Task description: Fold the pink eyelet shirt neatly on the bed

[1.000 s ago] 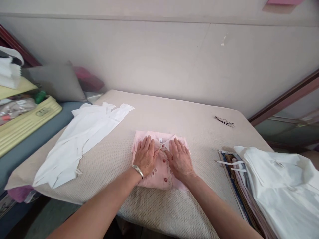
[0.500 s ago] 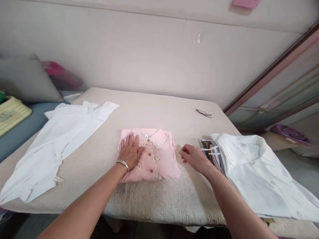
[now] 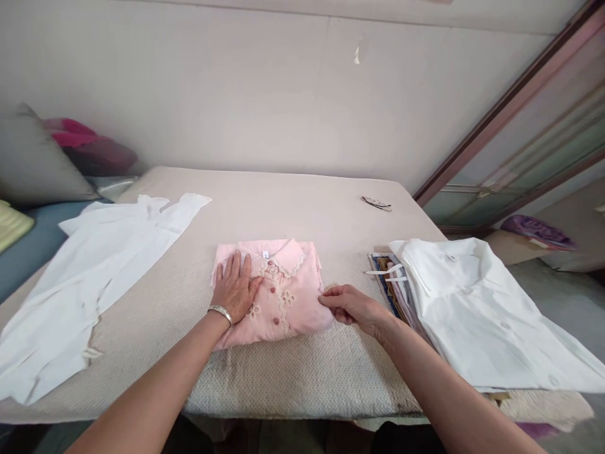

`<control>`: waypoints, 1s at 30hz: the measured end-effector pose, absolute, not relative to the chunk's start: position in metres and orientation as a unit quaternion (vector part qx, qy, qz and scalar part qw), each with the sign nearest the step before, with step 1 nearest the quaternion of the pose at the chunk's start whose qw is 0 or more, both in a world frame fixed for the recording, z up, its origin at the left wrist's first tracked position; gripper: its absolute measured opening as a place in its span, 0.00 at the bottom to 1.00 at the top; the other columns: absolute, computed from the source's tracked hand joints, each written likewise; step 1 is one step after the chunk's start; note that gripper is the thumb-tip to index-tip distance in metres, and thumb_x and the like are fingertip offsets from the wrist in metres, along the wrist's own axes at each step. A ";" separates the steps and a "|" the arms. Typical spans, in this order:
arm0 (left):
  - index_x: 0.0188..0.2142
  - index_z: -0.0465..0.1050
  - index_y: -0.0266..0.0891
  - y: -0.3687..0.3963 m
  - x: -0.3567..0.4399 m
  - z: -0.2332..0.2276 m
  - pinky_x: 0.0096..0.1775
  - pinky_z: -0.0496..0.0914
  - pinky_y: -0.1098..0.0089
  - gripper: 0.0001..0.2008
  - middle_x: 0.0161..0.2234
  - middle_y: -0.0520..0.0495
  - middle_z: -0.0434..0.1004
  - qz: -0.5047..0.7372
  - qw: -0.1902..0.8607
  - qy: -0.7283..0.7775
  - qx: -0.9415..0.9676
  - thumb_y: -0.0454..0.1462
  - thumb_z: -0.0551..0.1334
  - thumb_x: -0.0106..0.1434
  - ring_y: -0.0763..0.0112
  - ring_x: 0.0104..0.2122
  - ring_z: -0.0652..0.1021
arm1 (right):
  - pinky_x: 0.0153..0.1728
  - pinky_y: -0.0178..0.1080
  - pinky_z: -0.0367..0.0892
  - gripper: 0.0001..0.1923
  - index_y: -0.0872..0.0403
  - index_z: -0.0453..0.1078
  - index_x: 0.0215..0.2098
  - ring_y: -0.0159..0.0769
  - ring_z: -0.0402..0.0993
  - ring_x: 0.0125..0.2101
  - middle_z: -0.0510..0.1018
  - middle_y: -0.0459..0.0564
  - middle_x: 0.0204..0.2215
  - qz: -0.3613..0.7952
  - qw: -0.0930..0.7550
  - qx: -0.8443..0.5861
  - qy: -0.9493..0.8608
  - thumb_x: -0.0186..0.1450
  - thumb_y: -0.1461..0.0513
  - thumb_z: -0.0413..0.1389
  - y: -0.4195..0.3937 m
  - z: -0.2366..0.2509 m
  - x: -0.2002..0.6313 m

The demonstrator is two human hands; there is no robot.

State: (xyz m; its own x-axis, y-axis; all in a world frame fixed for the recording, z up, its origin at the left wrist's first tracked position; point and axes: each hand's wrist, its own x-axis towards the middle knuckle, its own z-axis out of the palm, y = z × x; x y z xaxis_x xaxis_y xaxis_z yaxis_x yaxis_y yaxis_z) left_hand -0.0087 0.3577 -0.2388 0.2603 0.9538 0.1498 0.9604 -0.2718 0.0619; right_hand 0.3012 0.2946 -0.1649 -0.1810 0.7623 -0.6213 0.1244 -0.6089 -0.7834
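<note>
On the folded pink blouse (image 3: 283, 296) — left hand (image 3: 235, 291) flat, fingers spread; right hand (image 3: 348, 306) pinching its edge.

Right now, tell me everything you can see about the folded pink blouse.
The pink blouse lies folded into a neat rectangle, front up, on the beige table cover. It looks like thin fabric, with a lace-edged collar, dark pink buttons and cutwork embroidery. The left hand presses flat on it; the right hand grips its right edge.

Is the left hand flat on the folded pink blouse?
Yes, the left hand lies palm-down on the pink blouse.
</note>
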 end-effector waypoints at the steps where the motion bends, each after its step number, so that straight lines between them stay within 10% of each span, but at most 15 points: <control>1: 0.72 0.50 0.31 0.358 -0.009 -0.239 0.67 0.47 0.43 0.36 0.73 0.31 0.42 -0.078 0.021 -0.602 -0.794 0.53 0.43 0.75 0.45 0.72 0.49 | 0.20 0.34 0.38 0.18 0.54 0.66 0.27 0.24 0.50 0.18 0.61 0.37 0.16 0.672 0.238 -0.590 -0.379 0.51 0.52 0.68 0.295 -0.166 0.301; 8: 0.72 0.50 0.32 0.356 -0.008 -0.236 0.68 0.46 0.43 0.36 0.73 0.31 0.42 -0.075 0.013 -0.605 -0.792 0.54 0.43 0.75 0.46 0.72 0.48 | 0.22 0.31 0.54 0.22 0.53 0.65 0.30 0.26 0.56 0.20 0.62 0.39 0.21 0.703 0.277 -0.572 -0.320 0.58 0.45 0.64 0.297 -0.174 0.297; 18: 0.72 0.50 0.33 0.356 -0.008 -0.235 0.67 0.47 0.44 0.36 0.73 0.32 0.42 -0.077 0.021 -0.605 -0.792 0.54 0.43 0.74 0.47 0.72 0.49 | 0.22 0.34 0.47 0.25 0.51 0.60 0.26 0.28 0.53 0.20 0.62 0.40 0.20 0.602 0.313 -0.621 -0.391 0.59 0.40 0.57 0.291 -0.188 0.274; 24: 0.72 0.49 0.31 0.356 -0.008 -0.235 0.67 0.46 0.43 0.36 0.73 0.31 0.42 -0.074 0.017 -0.603 -0.794 0.53 0.42 0.75 0.45 0.71 0.49 | 0.27 0.36 0.50 0.19 0.50 0.56 0.21 0.32 0.56 0.24 0.62 0.43 0.19 0.303 0.304 -0.712 -0.556 0.64 0.51 0.52 0.294 -0.192 0.275; 30: 0.72 0.50 0.31 0.355 -0.007 -0.231 0.67 0.47 0.43 0.36 0.73 0.31 0.42 -0.072 0.016 -0.603 -0.795 0.53 0.42 0.75 0.44 0.71 0.50 | 0.24 0.35 0.50 0.24 0.50 0.56 0.21 0.32 0.55 0.22 0.60 0.43 0.19 0.382 0.298 -0.694 -0.533 0.66 0.45 0.48 0.295 -0.198 0.281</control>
